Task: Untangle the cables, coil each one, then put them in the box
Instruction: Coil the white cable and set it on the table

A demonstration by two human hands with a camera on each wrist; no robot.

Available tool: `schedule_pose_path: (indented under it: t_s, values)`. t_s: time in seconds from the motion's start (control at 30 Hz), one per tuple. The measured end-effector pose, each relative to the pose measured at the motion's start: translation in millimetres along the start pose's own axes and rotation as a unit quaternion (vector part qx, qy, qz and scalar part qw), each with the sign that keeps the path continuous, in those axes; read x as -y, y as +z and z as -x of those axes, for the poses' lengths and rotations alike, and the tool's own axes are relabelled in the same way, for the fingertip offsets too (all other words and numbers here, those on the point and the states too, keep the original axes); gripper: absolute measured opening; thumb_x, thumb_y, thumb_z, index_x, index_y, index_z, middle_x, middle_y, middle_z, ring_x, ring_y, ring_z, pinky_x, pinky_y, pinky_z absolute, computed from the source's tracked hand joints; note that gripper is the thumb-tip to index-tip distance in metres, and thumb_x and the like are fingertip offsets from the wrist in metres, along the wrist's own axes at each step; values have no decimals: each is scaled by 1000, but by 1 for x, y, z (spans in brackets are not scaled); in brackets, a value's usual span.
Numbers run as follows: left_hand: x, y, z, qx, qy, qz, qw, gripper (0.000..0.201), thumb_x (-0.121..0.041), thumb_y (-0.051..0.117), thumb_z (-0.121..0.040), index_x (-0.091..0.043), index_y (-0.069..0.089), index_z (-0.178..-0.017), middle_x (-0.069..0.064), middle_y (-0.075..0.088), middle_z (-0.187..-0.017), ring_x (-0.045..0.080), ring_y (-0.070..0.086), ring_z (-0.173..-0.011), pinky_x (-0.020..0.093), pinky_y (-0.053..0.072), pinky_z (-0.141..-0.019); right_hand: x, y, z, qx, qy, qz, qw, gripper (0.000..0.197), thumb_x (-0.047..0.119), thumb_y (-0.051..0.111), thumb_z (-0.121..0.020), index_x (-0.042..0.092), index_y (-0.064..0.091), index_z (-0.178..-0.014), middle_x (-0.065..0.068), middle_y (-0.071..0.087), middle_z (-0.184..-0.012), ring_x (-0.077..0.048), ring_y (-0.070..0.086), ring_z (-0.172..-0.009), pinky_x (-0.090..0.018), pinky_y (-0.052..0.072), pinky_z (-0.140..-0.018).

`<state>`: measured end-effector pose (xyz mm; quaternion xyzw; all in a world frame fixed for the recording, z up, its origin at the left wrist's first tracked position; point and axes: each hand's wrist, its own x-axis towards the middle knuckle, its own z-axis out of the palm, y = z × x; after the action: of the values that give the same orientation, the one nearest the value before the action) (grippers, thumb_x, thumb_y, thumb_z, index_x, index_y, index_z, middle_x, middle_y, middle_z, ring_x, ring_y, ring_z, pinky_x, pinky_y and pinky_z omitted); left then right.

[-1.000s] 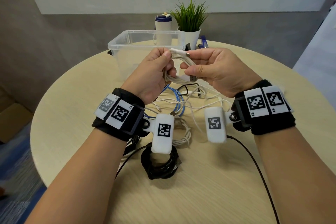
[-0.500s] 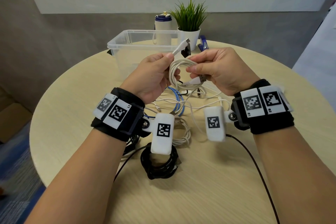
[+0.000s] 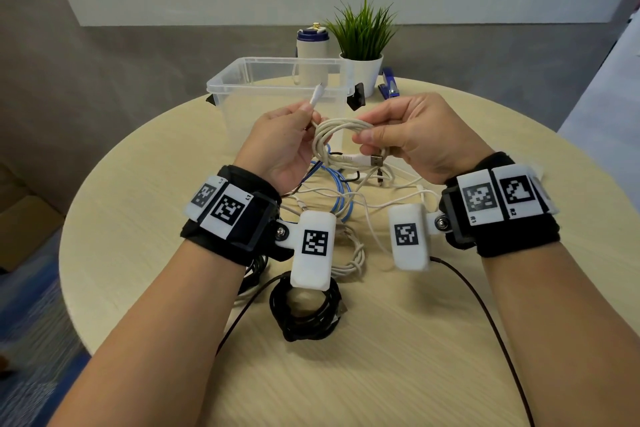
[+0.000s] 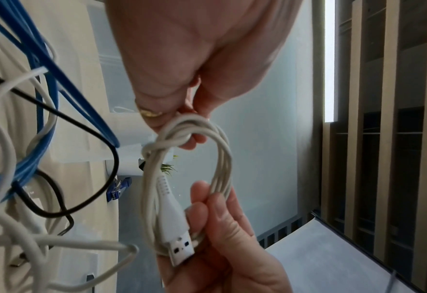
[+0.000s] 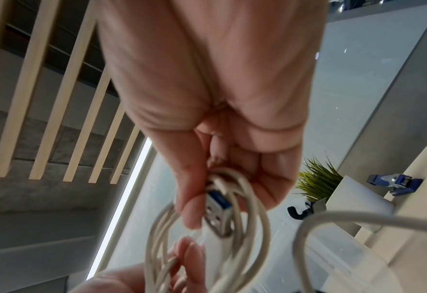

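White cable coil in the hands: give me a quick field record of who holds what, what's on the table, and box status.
white cable coil: off the table, between both hands
left hand: pinches the small-plug end, pointing up
right hand: grips the coil and USB plug
black coil: on table, near edge
loose tangle: blue, white, black cables, uncoiled
box: open, no cable visible inside

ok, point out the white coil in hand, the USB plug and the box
white coil [image 4: 223,158], left wrist view, right side of the loop
USB plug [image 4: 181,252], left wrist view, metal shell
box [image 3: 277,91], head view, near rim
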<state>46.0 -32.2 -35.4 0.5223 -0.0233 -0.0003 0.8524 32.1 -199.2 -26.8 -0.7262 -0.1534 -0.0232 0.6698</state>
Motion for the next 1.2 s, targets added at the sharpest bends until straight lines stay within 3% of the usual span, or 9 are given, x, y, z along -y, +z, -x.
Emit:
schedule_pose_path:
  t_s: [0.13,0.23,0.37,0.47,0.57,0.83,1.03,1.2]
  values:
    - [-2,1,4,67,39,-18,997,17,-14,45,-99,-8,60,-92,-4,54,-62,7,49,-57,18,45,-56,2,-2,0,-29,25,-1,999,16,-13,64,-78,2,67,-82,-4,70,-61,-13,65,-53,-20,53,-52]
    - [-3,-1,6,105,70,-86,988,18,-14,49,-97,-11,63,-87,-4,54,-62,5,51,-58,18,46,-57,2,-1,1,-35,33,24,999,19,-15,64,-77,3,67,-75,-7,67,-59,-13,63,-50,-22,53,-48]
    - [-3,-6,7,135,71,-181,972,14,-10,55,-92,-10,65,-82,-4,58,-63,8,52,-63,20,46,-65,-1,0,-1,-55,44,40,997,25,-17,66,-75,7,64,-69,-5,66,-55,-15,63,-48,-25,56,-52]
    - [-4,-8,8,145,66,-235,959,11,-8,59,-89,-9,66,-80,2,63,-70,11,55,-66,21,48,-64,-3,0,-2,-67,38,60,995,25,-16,67,-75,8,63,-70,-12,67,-66,-19,64,-54,-31,57,-58]
    - [-5,-10,8,148,59,-271,949,11,-8,64,-85,-12,69,-75,10,63,-79,14,53,-69,21,45,-62,-4,2,-3,-70,22,71,995,20,-12,65,-80,7,63,-73,-15,67,-71,-15,64,-52,-24,55,-53]
    - [-4,-5,10,132,86,-326,932,12,-6,64,-86,-9,61,-74,5,60,-67,3,48,-48,15,37,-46,-4,3,-3,-41,-2,70,997,18,-7,54,-90,7,63,-81,-12,67,-77,-10,63,-54,-18,52,-57]
    - [-1,-1,10,170,101,-344,918,14,-4,53,-94,-14,63,-92,3,59,-71,3,46,-50,17,35,-49,-3,4,-2,-8,4,63,998,25,-4,43,-96,8,61,-83,-12,65,-82,-14,61,-61,-21,51,-59]
    - [0,-2,7,157,91,-342,922,18,-3,50,-95,-10,61,-83,6,54,-66,7,46,-50,19,42,-50,-2,6,-1,13,6,76,997,30,-4,38,-96,11,61,-85,-7,61,-82,-13,55,-65,-22,48,-60]
